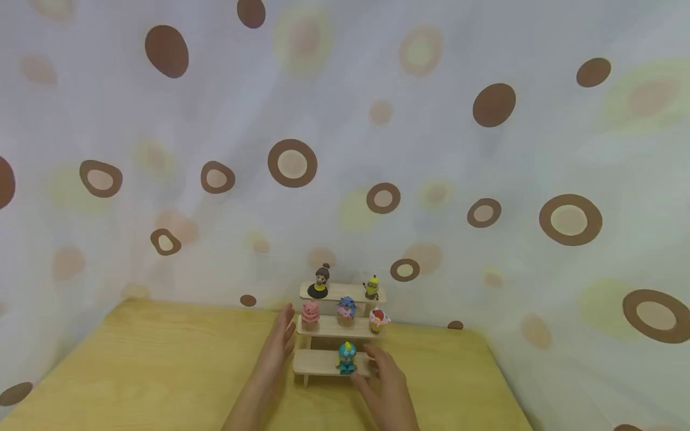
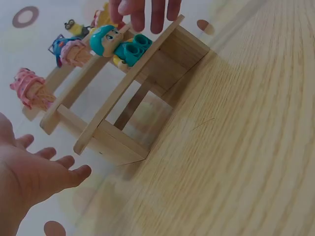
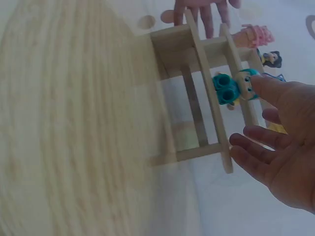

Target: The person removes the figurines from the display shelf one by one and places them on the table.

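Observation:
A small three-tier wooden display stand stands on the table with little toy figures on it. On its lowest tier sits a figure in a teal cap and teal outfit. My right hand is at the right end of that tier, fingers spread and thumb just in front; in the right wrist view its thumb overlaps the figure's head. To the left of the stand, my left hand is held upright with fingers extended and nothing in it. Several fingers of the right hand show over the figure in the left wrist view.
Along the middle tier are a pink ice-cream figure, a blue-and-pink one and one with a red top. A brown-haired doll and a yellow figure occupy the top tier. Behind rises a spotted wall.

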### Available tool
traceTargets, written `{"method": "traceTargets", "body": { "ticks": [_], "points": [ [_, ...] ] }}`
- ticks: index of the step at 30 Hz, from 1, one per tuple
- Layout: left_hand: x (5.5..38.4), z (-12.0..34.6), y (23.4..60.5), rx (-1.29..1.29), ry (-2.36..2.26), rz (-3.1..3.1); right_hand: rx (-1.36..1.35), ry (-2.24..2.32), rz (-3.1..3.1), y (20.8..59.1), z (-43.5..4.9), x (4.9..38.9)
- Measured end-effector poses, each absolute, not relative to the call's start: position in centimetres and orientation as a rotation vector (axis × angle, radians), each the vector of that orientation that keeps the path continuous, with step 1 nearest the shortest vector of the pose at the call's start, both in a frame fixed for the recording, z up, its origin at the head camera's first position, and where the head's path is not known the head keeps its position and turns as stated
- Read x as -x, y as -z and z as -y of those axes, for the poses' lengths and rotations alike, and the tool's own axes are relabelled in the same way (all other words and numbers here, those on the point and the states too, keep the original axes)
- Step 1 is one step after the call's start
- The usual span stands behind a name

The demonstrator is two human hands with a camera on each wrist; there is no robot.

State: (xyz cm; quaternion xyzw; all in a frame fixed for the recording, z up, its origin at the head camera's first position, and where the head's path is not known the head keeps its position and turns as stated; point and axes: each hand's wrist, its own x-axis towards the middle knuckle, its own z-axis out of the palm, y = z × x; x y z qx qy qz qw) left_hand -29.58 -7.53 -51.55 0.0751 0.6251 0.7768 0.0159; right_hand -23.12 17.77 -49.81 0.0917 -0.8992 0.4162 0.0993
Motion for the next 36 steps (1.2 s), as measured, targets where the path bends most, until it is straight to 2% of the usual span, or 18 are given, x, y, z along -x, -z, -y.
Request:
{"method": "traceTargets", "body": {
  "ticks": [6,13,22,36],
  "points": [
    [29.9,7.2,51.9,-0.235,-2.401,-1.908,-0.321,-1.152,2.557,50.8,-16.5,23.5],
    [29.9,5.2,51.6,-0.129,-2.38,-1.855,-0.302,-1.298,2.506,50.6,-17.0,23.1],
    [29.9,6.0,51.0,-0.096,-2.399,-1.84,-0.326,-1.517,2.413,50.7,-16.0,23.8],
    [29.6,6.2,50.9,-0.15,-2.305,-1.935,-0.344,-1.54,2.432,50.7,-15.1,23.8]
  ]
}}
